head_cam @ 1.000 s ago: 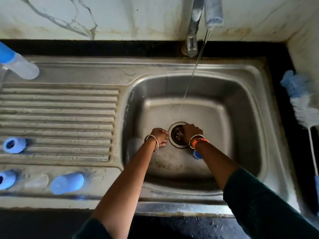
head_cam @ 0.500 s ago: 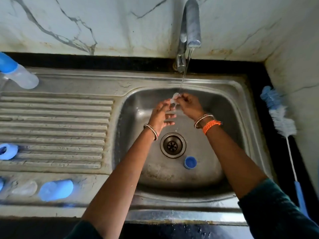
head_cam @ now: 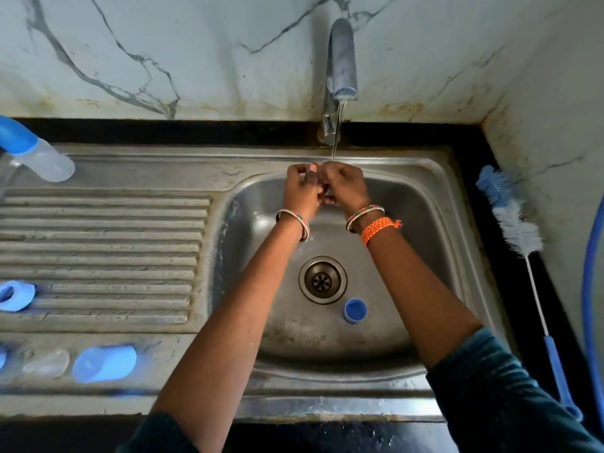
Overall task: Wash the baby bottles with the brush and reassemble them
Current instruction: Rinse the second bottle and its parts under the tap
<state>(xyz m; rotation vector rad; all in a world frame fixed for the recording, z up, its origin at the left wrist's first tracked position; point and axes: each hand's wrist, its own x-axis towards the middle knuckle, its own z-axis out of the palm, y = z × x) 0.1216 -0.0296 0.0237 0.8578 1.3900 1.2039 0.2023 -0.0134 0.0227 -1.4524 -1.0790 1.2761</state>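
My left hand [head_cam: 302, 188] and my right hand [head_cam: 346, 188] are pressed together at the back of the sink basin [head_cam: 457, 256]. Their fingers are curled around a small clear bottle part that is almost hidden. A thin stream of water from the tap [head_cam: 341, 60] lands on them. A small blue cap [head_cam: 355, 310] lies on the basin floor beside the drain [head_cam: 323, 280]. The bottle brush [head_cam: 513, 220], with blue and white bristles, lies on the dark counter to the right. A clear bottle with a blue top [head_cam: 49, 161] lies at the far left.
On the ribbed draining board [head_cam: 108, 243] sits a blue ring [head_cam: 16, 295]. Near the front edge lie a blue cap [head_cam: 104, 362] and a clear teat [head_cam: 45, 362]. A blue hose [head_cam: 588, 289] curves along the right wall.
Both hands rose from the drain to the water stream with a small clear part, then moved further back and closed tightly together around it. The blue cap stayed by the drain.
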